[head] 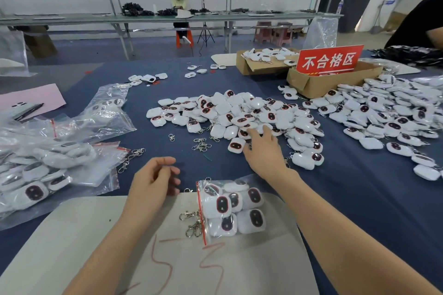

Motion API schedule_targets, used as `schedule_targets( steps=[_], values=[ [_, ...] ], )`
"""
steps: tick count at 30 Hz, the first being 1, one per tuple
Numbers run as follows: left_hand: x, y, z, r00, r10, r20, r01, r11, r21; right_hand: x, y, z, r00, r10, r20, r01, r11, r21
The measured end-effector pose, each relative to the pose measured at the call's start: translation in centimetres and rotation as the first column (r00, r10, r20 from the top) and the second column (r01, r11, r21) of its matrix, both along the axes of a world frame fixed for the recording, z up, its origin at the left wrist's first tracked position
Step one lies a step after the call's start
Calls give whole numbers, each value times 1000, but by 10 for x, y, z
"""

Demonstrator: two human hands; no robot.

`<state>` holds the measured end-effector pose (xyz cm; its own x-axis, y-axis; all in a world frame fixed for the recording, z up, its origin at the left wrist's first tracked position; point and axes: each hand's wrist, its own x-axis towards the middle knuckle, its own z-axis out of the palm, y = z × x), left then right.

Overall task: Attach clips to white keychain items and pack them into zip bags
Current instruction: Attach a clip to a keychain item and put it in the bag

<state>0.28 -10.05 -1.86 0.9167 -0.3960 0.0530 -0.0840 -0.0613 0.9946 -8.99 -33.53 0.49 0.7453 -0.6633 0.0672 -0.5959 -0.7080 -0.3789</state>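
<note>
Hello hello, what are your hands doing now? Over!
Left hand empty, loosely curled. Right hand open on keychain pile. Zip bag full, clips sticking out its mouth. Nothing blocking.

Counter cloth (pixel 359 199): dark navy, plain. Keychain items (pixel 239 108): glossy white, each with a dark, near-black oval panel ringed in red. Zip bag (pixel 230 208): clear, with a red strip along the seal. Clips (pixel 193 228): silver metal. Board (pixel 72 235) at near edge: pale grey-beige with red hand-drawn squiggles. Sign (pixel 329 61): red with white characters. Boxes (pixel 318 87): brown cardboard. Sheet (pixel 36 98) at far left: pink. Stool (pixel 183 38) in the background: orange.
</note>
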Motion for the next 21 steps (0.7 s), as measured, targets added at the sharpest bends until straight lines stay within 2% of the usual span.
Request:
schedule_targets(
  steps=[4, 7, 9, 13, 16, 18, 21],
  values=[
    [17, -29, 0, 995, -42, 92, 31, 992, 124, 7, 3, -1, 994, 104, 17, -103, 993, -56],
    [28, -49, -1, 982, -85, 170, 47, 975, 217, 14, 2, -3, 981, 180, 71, -178, 984, -24],
    [33, -59, 0, 954, -107, 279, 14, 948, 317, 20, 2, -6, 962, 230, 145, -234, 972, 17],
    [34, -75, 0, 837, -260, 482, -72, 819, 569, 25, 3, -18, 914, 229, 334, -291, 945, 147],
    [31, -80, -4, 707, -462, 535, -84, 696, 713, 25, -4, -23, 905, 254, 340, -330, 926, 186],
    [32, -81, -5, 688, -495, 530, -56, 693, 719, 25, -8, -24, 905, 272, 327, -349, 914, 207],
    [34, -79, -6, 705, -468, 532, -10, 744, 668, 24, -10, -26, 902, 290, 320, -373, 896, 240]
  ],
)
